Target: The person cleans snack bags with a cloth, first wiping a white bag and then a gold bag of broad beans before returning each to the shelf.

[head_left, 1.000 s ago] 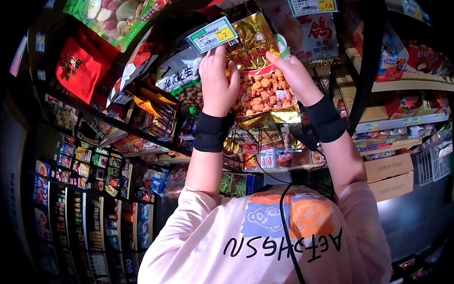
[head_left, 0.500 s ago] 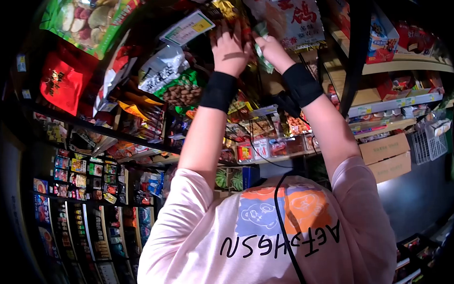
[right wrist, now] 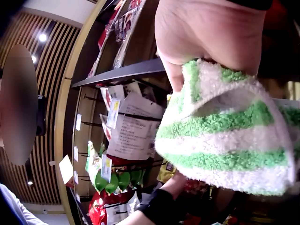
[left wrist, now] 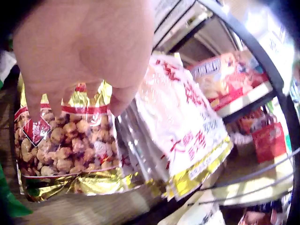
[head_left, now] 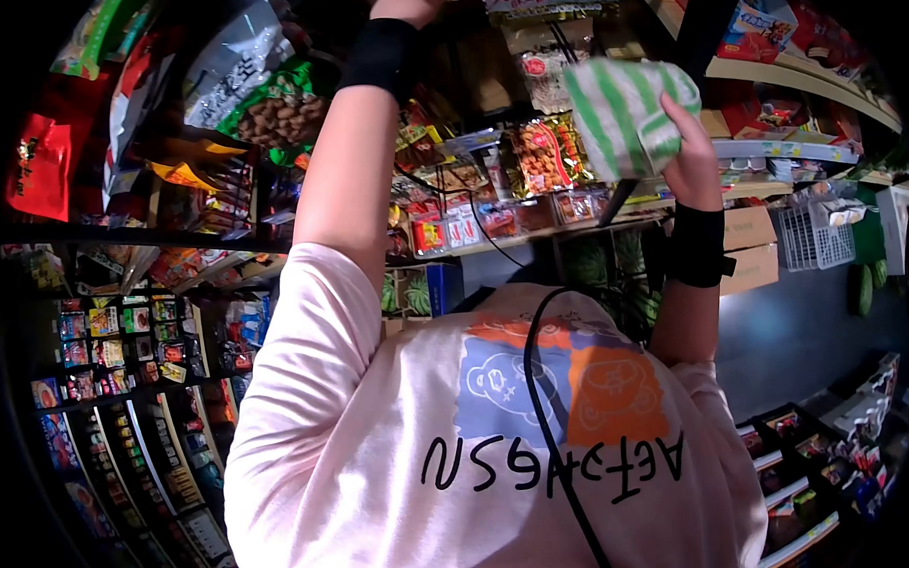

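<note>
My left hand (left wrist: 89,47) is over the top of a gold snack bag (left wrist: 63,150), its fingers on the front and its thumb at the right edge, gripping it. The bag's clear front shows brown, crunchy-looking pieces. In the head view, only part of the left hand (head_left: 405,3) shows at the top edge. My right hand (head_left: 692,160) grips a green-and-white striped cloth (head_left: 617,118), out to the right in front of the shelves. In the right wrist view the fluffy cloth (right wrist: 225,145) hangs from the fingers, which it mostly hides.
Beside the gold bag hang white packets with red lettering (left wrist: 173,122). A green bag of peanuts (head_left: 283,115) and a red packet (head_left: 40,168) are at the left. Lower shelves hold several snack packs (head_left: 545,156). Cardboard boxes (head_left: 748,244) and a white wire basket (head_left: 813,236) stand at the right.
Both hands were together at the gold bag. The right hand has moved away to the right and down with the cloth; the left has moved up and left, towards the top edge.
</note>
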`<action>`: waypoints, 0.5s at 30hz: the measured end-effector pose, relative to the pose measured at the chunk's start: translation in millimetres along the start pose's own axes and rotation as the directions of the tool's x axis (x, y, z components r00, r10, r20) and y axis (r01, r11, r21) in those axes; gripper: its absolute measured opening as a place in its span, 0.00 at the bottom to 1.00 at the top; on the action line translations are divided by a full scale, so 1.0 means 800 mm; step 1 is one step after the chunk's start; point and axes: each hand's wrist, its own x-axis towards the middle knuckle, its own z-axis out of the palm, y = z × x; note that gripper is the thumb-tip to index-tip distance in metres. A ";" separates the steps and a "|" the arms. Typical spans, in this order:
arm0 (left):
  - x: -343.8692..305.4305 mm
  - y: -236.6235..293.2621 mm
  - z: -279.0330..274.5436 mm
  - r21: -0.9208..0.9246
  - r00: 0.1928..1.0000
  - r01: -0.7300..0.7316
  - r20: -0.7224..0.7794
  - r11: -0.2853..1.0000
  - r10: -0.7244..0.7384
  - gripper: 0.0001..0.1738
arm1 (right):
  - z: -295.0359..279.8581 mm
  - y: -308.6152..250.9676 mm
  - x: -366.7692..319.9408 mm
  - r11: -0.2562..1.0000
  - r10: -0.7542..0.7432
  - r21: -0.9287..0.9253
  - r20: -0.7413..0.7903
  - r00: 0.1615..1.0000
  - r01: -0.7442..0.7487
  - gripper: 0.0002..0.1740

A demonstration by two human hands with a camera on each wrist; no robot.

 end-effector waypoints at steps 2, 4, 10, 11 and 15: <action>-0.017 -0.001 -0.007 -0.182 0.980 -0.158 -0.150 0.971 0.131 0.35 | -0.034 0.004 -0.010 0.993 0.074 -0.095 0.035 0.997 -0.070 0.25; -0.055 0.013 -0.028 -0.304 0.988 -0.015 -0.148 0.953 -0.032 0.31 | -0.085 0.028 -0.012 0.943 0.229 -0.241 -0.034 0.973 -0.230 0.22; -0.275 0.016 -0.114 -0.903 0.978 0.144 0.069 0.404 -0.195 0.13 | -0.170 0.192 0.007 0.848 0.411 -0.414 0.121 0.904 -0.330 0.14; -0.299 0.008 -0.121 -0.881 0.977 0.196 0.139 0.430 -0.160 0.12 | -0.191 0.231 0.018 0.841 0.432 -0.389 0.062 0.900 -0.377 0.13; -0.368 -0.009 -0.143 -0.774 0.905 0.425 0.376 0.469 -0.198 0.09 | -0.206 0.356 0.050 0.722 0.691 0.148 -0.201 0.694 -0.676 0.10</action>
